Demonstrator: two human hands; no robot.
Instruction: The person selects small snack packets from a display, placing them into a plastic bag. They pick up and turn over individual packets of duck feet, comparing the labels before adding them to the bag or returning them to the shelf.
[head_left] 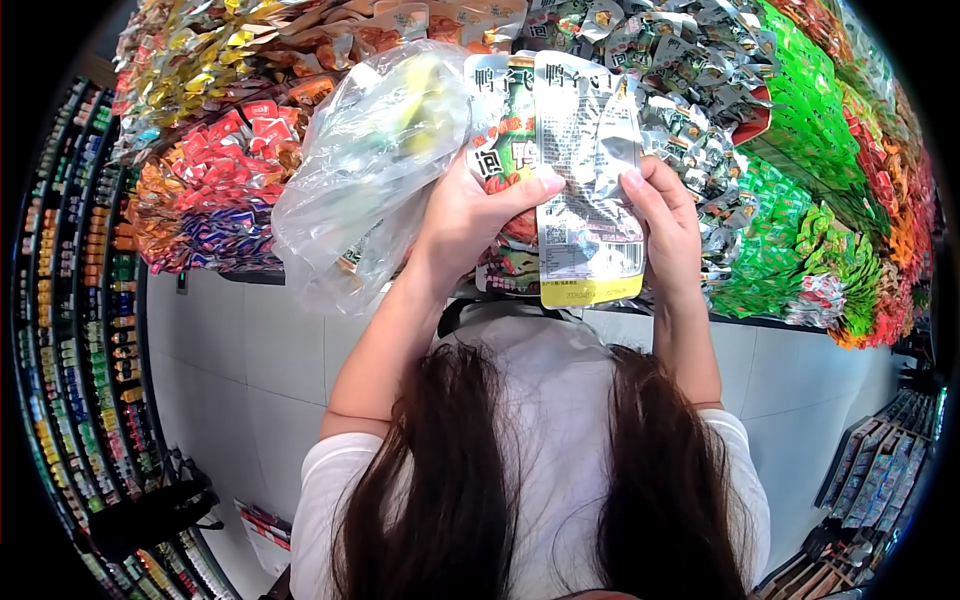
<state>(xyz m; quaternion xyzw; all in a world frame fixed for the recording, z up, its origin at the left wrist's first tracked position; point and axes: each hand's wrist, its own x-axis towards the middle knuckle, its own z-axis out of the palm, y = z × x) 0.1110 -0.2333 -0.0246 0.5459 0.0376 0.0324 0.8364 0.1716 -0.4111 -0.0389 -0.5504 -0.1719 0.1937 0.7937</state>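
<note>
My left hand (462,218) is closed on a snack packet (512,95) with a green, red and black front, while its thumb presses the left edge of a second, silver packet (585,215). My right hand (665,215) pinches that silver packet by its right edge. The silver packet is upright, printed with small text and a barcode above a yellow bottom strip, and overlaps the first one. A clear plastic bag (350,190) hangs beside my left hand and forearm, with yellowish and green things showing dimly inside. How the bag is held is hidden.
Heaped snack packets fill the display ahead: red ones (250,145) at left, dark silver ones (700,60) behind, green ones (820,85) at right. Tall shelves (75,330) stand far left, a rack (880,465) at lower right. Grey tiled floor (240,340) lies below.
</note>
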